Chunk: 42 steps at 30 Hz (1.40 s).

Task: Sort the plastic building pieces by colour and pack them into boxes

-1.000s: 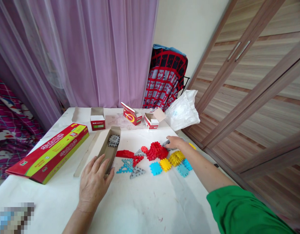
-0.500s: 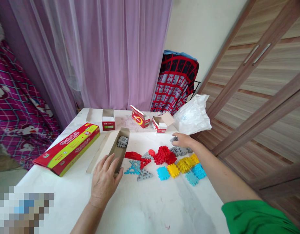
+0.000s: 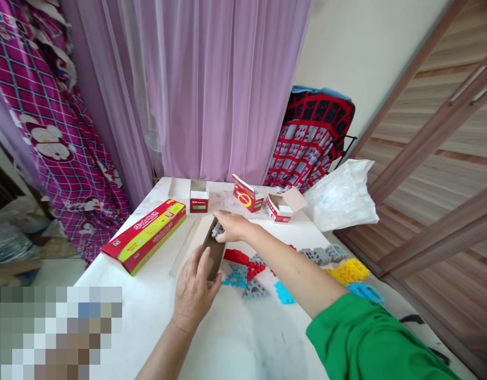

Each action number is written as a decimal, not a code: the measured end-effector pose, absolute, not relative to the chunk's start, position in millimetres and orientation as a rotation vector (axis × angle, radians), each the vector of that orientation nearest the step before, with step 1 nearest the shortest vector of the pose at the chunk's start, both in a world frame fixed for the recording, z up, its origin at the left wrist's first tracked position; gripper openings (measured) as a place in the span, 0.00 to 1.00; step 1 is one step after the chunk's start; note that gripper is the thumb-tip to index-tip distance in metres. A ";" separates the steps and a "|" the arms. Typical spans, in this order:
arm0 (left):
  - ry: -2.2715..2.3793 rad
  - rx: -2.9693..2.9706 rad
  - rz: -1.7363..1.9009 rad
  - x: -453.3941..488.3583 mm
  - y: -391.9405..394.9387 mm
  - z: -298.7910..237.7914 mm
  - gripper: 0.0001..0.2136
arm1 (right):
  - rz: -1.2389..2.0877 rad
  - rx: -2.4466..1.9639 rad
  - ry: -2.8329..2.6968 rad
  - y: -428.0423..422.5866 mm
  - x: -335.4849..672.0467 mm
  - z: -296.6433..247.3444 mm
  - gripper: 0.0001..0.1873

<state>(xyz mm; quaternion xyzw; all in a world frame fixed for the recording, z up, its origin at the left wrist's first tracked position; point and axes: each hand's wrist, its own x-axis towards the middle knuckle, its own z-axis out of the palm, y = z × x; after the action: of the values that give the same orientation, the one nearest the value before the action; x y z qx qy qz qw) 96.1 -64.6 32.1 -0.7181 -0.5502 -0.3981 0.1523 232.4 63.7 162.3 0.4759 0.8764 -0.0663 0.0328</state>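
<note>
A long, shallow cardboard box [image 3: 216, 259] lies open on the white table. My left hand [image 3: 196, 287] rests at its near end, fingers spread along the edge and gripping nothing. Inside the far end, my right hand [image 3: 233, 228] has its fingers closed around a grey toothed building piece [image 3: 217, 230]; the fingers partly cover it. Right of the box are red pieces [image 3: 237, 256], blue-green pieces [image 3: 237, 276] and a grey triangular piece [image 3: 254, 289]. My right forearm hides part of the loose pieces, with yellow pieces [image 3: 349, 271] and grey ones [image 3: 320, 255] showing beyond it.
A long red and yellow box [image 3: 146, 235] lies at the left. Small red and white boxes stand along the back: one at left [image 3: 199, 198], one in the middle [image 3: 247, 195], one at right [image 3: 280, 207]. A white plastic bag [image 3: 340, 195] sits at the back right corner.
My right hand has moved left from the grey pieces into the far end of the open box. My left hand stays by its near end. The view has swung slightly left.
</note>
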 end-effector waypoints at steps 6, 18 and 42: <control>-1.591 -2.067 -1.156 96.7 -64.8 30.7 0.32 | -0.131 1.409 2.656 64.2 218.5 144.1 0.41; -1.606 -2.075 -1.132 96.1 -65.5 31.6 0.30 | -0.083 1.477 2.653 58.4 225.7 148.4 0.39; -1.541 -2.133 -1.048 91.4 -57.7 37.5 0.24 | -0.222 2.390 1.708 18.3 598.1 135.3 0.38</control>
<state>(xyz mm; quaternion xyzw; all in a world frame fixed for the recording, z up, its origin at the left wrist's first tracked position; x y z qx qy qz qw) 91.4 -57.7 37.5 -0.7441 -0.5376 -0.3656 0.1538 598.1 18.3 135.3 0.8074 0.5770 -0.0749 0.0979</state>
